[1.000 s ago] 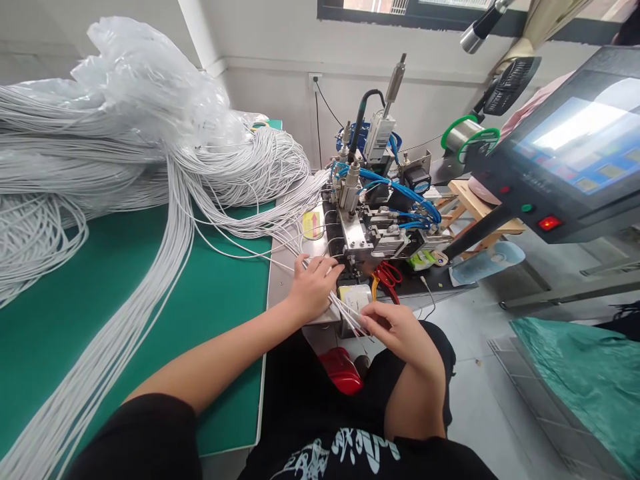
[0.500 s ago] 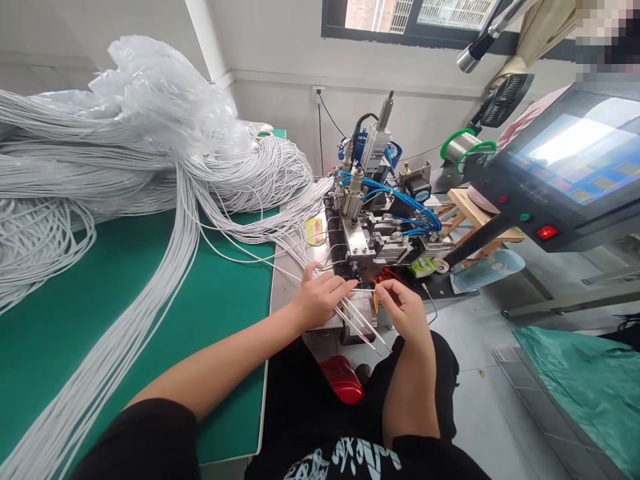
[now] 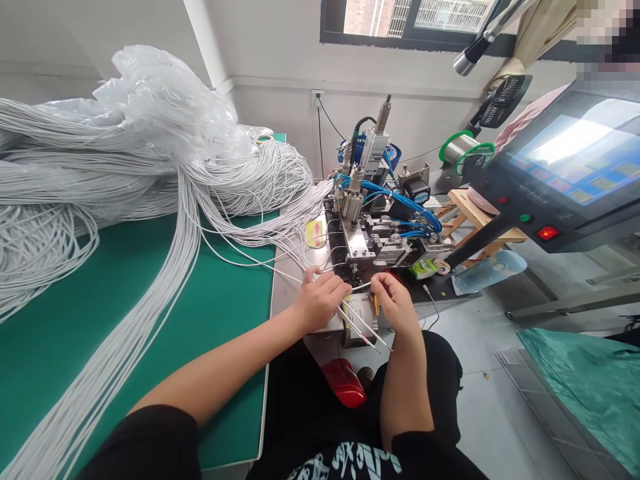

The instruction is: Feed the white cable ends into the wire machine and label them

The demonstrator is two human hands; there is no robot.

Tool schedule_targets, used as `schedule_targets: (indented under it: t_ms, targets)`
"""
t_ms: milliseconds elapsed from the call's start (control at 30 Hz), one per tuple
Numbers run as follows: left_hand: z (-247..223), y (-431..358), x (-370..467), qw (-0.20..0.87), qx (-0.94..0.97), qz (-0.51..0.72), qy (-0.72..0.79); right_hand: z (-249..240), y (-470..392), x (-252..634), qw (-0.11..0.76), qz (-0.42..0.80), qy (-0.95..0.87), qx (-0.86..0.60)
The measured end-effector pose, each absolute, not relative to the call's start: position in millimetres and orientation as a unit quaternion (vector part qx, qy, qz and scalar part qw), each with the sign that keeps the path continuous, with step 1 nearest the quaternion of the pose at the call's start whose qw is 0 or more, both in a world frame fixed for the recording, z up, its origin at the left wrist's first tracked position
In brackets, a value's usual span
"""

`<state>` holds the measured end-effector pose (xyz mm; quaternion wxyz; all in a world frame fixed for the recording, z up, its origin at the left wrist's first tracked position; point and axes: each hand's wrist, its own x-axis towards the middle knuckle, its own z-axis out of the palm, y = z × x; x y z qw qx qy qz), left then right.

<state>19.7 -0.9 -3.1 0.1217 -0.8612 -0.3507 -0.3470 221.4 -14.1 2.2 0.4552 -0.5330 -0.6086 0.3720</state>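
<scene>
My left hand (image 3: 323,298) is closed around a few white cables (image 3: 359,325), whose ends stick out below it toward my lap. Between my hands runs one white cable (image 3: 361,287); my right hand (image 3: 393,299) pinches its end between thumb and fingertips. Both hands are at the front edge of a bench machine (image 3: 357,233) with metal cylinders, clamps and blue air hoses. Just under my right fingers is a small orange part (image 3: 377,304). How the cables lie inside my left palm is hidden.
Big bundles of white cable (image 3: 260,180), partly under clear plastic (image 3: 165,100), cover the back of the green table (image 3: 225,333). A control screen (image 3: 580,160) juts in at right, near a solder wire spool (image 3: 463,152). A red pedal (image 3: 344,383) is on the floor.
My right hand has moved slightly left and up with the cable end, toward the machine. The cable between my hands now slants and bends a little. My left hand barely shifted.
</scene>
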Motion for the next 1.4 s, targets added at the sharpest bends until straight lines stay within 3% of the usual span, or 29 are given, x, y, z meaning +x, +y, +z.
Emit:
schedule_targets:
  t_ms: [267, 600, 900, 1167, 1400]
  targets:
    - [-8.3, 4.9, 19.9, 0.102, -0.852, -0.355, -0.371, -8.2, -5.1, 212.2, 0.533, 0.419, -0.553, -0.485]
    - [-6.9, 5.5, 19.0, 0.109, -0.877, -0.265, -0.385, -13.8, 3.8, 222.2, 0.423, 0.26, -0.655, -0.57]
    - [-1.6, 4.6, 20.1, 0.114, -0.891, -0.202, -0.389, -24.2, 8.6, 221.8, 0.435, 0.321, -0.637, -0.55]
    - [2.1, 3.2, 22.0, 0.104, -0.9, -0.135, -0.402, -44.6, 17.5, 222.4, 0.492, 0.496, -0.542, -0.468]
    - [8.7, 1.5, 28.0, 0.096, -0.894, -0.099, -0.426, -48.8, 18.2, 218.9, 0.508, 0.551, -0.48, -0.457]
